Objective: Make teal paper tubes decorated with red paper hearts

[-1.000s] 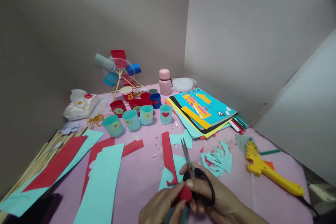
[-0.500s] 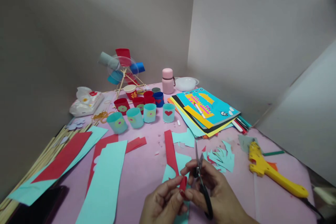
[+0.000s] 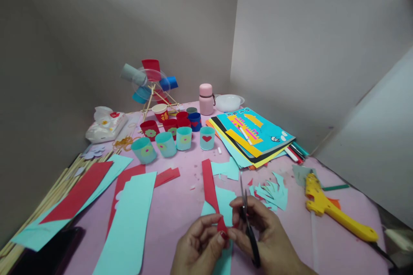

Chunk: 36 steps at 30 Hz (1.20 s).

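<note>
My left hand (image 3: 199, 245) pinches a small red paper piece (image 3: 222, 226) at the bottom centre, just above the pink table. My right hand (image 3: 264, 234) grips black-handled scissors (image 3: 247, 219), blades closed and pointing up away from me; its thumb and forefinger also touch the red piece. Under my hands lies a teal paper sheet (image 3: 224, 201) with a long red strip (image 3: 209, 183) across it. Teal offcuts (image 3: 270, 193) lie just right of the scissors.
A yellow glue gun (image 3: 332, 209) lies at the right. A stack of coloured card (image 3: 253, 137) sits behind, with paper cups (image 3: 176, 137), a pink bottle (image 3: 205, 99), a paddle-wheel model (image 3: 148, 81), long red and teal sheets (image 3: 129, 219) and wooden sticks (image 3: 41, 202) at left.
The scissors turned from flat to edge-on and their blades closed. The red piece shifted between my fingertips. The view moved slightly left earlier, then held.
</note>
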Available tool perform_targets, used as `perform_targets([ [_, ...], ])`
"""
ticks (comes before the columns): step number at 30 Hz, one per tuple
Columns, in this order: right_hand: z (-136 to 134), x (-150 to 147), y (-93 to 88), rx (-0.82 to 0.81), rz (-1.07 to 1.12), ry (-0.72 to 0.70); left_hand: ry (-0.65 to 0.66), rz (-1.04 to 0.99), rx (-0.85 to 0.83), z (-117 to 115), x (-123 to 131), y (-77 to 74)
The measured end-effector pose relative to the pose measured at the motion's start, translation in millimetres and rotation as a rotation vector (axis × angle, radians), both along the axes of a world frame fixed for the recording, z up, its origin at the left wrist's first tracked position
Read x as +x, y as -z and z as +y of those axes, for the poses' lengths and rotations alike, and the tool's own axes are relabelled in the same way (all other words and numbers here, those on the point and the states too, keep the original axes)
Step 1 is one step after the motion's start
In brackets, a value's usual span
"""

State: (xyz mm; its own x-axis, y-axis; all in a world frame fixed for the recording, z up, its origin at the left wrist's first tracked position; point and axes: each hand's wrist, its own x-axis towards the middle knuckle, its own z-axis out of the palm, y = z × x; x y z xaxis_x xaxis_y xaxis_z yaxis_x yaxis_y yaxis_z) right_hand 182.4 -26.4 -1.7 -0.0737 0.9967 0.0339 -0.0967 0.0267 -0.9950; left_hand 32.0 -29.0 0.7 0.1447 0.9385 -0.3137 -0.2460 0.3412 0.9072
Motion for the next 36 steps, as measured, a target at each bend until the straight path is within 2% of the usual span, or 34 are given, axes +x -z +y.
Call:
perform_targets([
  [5,7,-1,-4.9,-0.095,0.119,-0.051,-0.041,0.016,-0.002,4,-3,1.0],
  [11,12,1,1.7,-0.17,0.171,-0.09,-0.07,0.066,-0.041,7,-4,-0.4],
  [13,13,2,2.3,-0.164,0.123,-0.088,-0.004,0.142,-0.026,8,-6,-3.3],
  [17,15,0,-0.5,-0.11,-0.004,-0.095,0.218,0.451,0.075,9,-13,-6.8],
  [19,15,-1,-1.2,-0.098,-0.024,-0.102,0.247,0.567,0.145,7,-17,-6.4],
  [22,15,-3,0.2,-0.087,-0.045,-0.085,0.234,0.733,0.184,3,-22,-6.2],
  [29,15,-4,4.8,-0.051,-0.075,-0.031,0.147,1.037,0.165,-8,-27,-9.6],
  [36,11,-7,6.4,-0.015,-0.138,-0.07,0.098,1.168,0.184,-11,-28,10.5],
])
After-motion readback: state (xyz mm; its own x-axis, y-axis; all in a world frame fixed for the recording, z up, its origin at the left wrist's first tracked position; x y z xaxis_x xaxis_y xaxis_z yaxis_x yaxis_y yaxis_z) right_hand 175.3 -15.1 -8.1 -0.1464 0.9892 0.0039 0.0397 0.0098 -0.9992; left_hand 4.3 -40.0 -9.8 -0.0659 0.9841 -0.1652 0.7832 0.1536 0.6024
